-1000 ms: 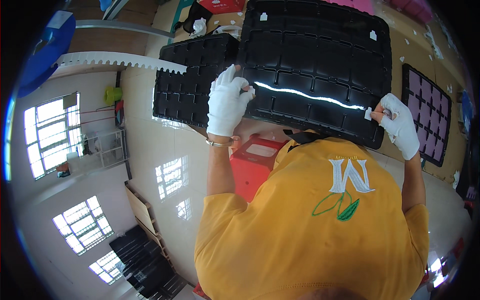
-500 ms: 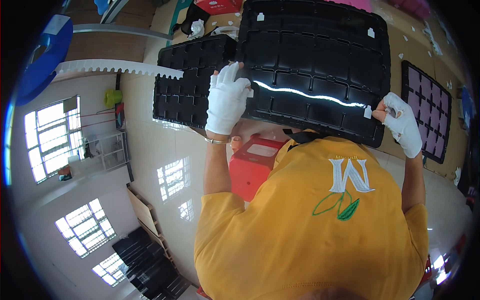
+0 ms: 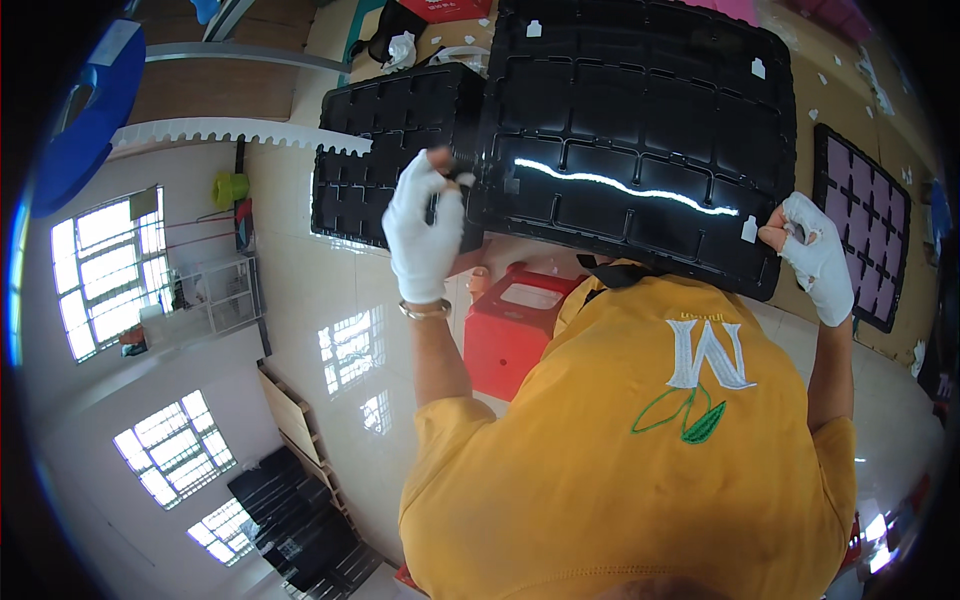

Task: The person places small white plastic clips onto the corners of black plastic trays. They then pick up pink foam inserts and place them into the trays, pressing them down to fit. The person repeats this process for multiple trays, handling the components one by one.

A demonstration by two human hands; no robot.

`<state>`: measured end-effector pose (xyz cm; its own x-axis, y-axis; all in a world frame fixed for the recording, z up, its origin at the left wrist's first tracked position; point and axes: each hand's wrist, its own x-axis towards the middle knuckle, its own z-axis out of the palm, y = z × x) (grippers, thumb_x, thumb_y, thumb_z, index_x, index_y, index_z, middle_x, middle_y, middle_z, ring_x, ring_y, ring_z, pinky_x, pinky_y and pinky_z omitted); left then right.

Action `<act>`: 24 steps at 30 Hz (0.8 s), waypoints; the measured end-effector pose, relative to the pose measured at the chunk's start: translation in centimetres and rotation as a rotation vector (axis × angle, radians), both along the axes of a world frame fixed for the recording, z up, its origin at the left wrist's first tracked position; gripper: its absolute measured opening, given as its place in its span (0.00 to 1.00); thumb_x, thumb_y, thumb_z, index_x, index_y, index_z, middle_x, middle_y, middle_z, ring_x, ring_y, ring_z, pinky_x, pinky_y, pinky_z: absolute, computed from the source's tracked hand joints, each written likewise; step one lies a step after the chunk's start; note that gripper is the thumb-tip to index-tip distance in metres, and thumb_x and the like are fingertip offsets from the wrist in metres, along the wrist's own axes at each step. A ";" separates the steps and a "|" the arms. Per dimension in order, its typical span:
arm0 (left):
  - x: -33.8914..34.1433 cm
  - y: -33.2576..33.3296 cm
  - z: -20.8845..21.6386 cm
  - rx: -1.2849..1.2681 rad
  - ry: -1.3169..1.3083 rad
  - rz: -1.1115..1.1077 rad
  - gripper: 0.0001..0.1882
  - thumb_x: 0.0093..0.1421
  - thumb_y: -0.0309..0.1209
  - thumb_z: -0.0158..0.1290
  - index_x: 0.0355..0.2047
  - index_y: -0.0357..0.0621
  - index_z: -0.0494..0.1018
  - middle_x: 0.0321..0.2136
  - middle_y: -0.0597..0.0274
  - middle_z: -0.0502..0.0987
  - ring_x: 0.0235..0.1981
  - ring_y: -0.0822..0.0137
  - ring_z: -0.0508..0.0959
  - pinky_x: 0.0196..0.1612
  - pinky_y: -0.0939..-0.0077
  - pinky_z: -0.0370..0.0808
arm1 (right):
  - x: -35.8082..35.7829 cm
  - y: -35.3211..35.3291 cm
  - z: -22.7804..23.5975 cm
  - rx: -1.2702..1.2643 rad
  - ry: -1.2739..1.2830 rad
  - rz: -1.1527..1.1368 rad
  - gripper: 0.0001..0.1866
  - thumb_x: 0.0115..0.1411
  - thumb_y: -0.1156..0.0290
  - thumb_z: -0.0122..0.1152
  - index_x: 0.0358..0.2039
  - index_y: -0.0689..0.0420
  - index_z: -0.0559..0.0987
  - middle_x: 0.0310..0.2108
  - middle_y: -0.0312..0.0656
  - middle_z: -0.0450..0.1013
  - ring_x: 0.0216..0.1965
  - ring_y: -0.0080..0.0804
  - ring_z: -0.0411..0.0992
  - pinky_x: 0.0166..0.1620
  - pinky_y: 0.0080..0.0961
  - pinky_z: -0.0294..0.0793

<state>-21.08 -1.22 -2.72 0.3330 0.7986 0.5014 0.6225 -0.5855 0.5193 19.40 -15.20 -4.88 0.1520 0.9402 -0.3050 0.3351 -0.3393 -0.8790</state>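
Note:
A large black moulded plastic tray with a grid of ribs lies in front of me, with white bottle-shaped labels near its corners. My left hand, in a white glove with bare fingertips, is off the tray's left edge, thumb and fingers pinching a small white label, partly blurred. A greyish patch shows on the tray's near left corner. At the near right corner my right hand, gloved likewise, has its thumb and finger closed on the tray's edge beside another white label.
A smaller black tray sits to the left, and a black-framed purple tray to the right on brown cardboard. Below the big tray stands a red plastic stool. A white toothed strip juts in at upper left.
My left hand has pulled away leftward and down from the tray's corner; the white label there has come off with it. My right hand stays at the edge. The view has shifted slightly.

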 end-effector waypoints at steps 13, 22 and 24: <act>9.2 20.7 -4.2 0.055 0.427 -0.212 0.08 0.54 0.31 0.55 0.33 0.45 0.80 0.31 0.56 0.79 0.37 0.54 0.78 0.42 0.65 0.74 | -0.4 0.1 0.8 0.038 -0.014 -0.013 0.12 0.51 0.66 0.66 0.25 0.58 0.72 0.23 0.31 0.64 0.26 0.18 0.59 0.31 0.19 0.60; 12.7 21.2 -1.8 -0.139 0.825 -0.189 0.12 0.55 0.38 0.54 0.34 0.47 0.81 0.36 0.56 0.80 0.40 0.53 0.78 0.46 0.61 0.74 | -0.6 -0.1 0.4 0.051 -0.002 -0.047 0.12 0.50 0.66 0.67 0.26 0.60 0.74 0.24 0.33 0.65 0.26 0.20 0.61 0.32 0.19 0.61; 12.9 21.0 -1.3 -0.169 0.824 -0.166 0.11 0.54 0.37 0.55 0.34 0.47 0.81 0.36 0.56 0.80 0.40 0.52 0.78 0.46 0.61 0.74 | -0.5 -0.1 0.4 0.046 0.015 -0.057 0.12 0.50 0.67 0.67 0.26 0.60 0.74 0.24 0.33 0.65 0.26 0.20 0.61 0.32 0.19 0.62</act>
<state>-8.20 19.79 -4.07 0.6579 0.7495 -0.0733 0.7526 -0.6579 0.0274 18.87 -15.32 -4.48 0.2014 0.9432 -0.2643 0.3036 -0.3166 -0.8987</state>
